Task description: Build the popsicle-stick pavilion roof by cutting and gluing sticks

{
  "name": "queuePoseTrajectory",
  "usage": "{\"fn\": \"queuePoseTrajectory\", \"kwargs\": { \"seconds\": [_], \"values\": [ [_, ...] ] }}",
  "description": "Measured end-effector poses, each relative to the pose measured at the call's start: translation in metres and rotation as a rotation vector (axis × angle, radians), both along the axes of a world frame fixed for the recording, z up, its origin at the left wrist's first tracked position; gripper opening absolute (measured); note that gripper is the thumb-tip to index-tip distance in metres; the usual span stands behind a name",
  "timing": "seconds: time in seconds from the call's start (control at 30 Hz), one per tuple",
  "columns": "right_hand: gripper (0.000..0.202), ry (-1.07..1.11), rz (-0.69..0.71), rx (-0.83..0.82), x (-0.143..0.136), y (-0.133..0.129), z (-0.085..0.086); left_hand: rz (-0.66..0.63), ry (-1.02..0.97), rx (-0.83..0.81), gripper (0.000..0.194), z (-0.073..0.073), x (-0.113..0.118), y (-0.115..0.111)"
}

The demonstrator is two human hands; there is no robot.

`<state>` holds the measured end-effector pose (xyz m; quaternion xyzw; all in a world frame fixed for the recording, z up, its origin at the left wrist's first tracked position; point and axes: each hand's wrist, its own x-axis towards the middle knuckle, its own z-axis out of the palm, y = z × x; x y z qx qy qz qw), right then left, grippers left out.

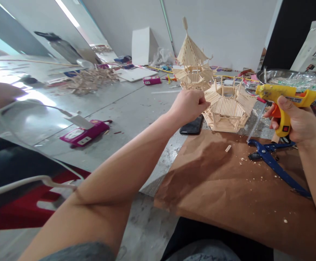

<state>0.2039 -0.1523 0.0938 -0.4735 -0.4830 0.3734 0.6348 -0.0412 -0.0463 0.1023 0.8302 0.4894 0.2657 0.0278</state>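
In my right hand [296, 119] is a yellow glue gun [279, 93], gripped by its handle, with fingers at the orange trigger. Its nozzle points left towards a small wooden-stick pavilion model [228, 105]. My left hand [189, 103] is closed, knuckles up, against the left side of that model. What its fingers hold, if anything, is hidden. Behind stands a taller stick pagoda [192, 54] with a pointed roof. A black phone [192, 125] lies under my left wrist. Below the glue gun rest blue-handled cutters [274, 163].
Brown paper [214, 185] with wood crumbs covers the floor before me. A purple power strip [85, 133] with a white plug and cable lies left. Loose sticks [89, 79] are heaped farther back. A metal bowl [282, 77] stands right. Another person's arm [0, 99] shows far left.
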Motion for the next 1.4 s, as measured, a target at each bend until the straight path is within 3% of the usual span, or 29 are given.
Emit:
{"fn": "queuePoseTrajectory", "kwargs": {
  "seconds": [0.23,0.37,0.5,0.63,0.7,0.77,0.87,0.93,1.07,1.17,1.4],
  "values": [
    [0.029,-0.028,-0.01,-0.005,0.001,0.0,-0.001,-0.006,-0.106,0.028,0.034,0.003,-0.007,-0.005],
    [0.03,-0.011,-0.011,-0.015,0.0,-0.001,0.0,0.068,-0.321,0.027,0.038,-0.004,-0.019,-0.009],
    [0.03,0.013,-0.015,-0.014,0.0,-0.001,0.001,0.113,-0.517,-0.066,0.031,-0.032,-0.03,-0.011],
    [0.031,0.025,-0.018,-0.033,-0.001,-0.001,0.001,0.175,-0.586,-0.405,0.008,-0.073,-0.027,-0.014],
    [0.03,0.019,-0.018,-0.047,-0.001,-0.001,0.0,0.156,-0.555,-0.558,0.014,-0.088,-0.02,-0.017],
    [0.029,0.009,-0.011,-0.053,-0.001,-0.001,-0.001,0.119,-0.526,-0.544,0.017,-0.095,-0.013,-0.02],
    [0.029,0.007,-0.002,-0.046,0.0,0.0,-0.002,0.101,-0.499,-0.482,0.013,-0.096,-0.003,-0.023],
    [0.029,0.005,-0.001,-0.029,0.001,0.0,-0.002,0.089,-0.555,-0.541,0.006,-0.093,0.002,-0.025],
    [0.027,0.007,0.005,-0.018,0.002,0.0,-0.002,0.054,-1.028,-0.9,0.014,-0.094,0.011,-0.029],
    [0.027,-0.003,0.013,-0.028,0.002,0.0,-0.002,0.014,-1.272,-0.99,0.021,-0.098,0.018,-0.031],
    [0.03,0.002,-0.003,-0.028,0.001,-0.001,-0.001,0.097,-1.312,-0.987,0.013,-0.093,0.032,-0.025]
  ]
}}
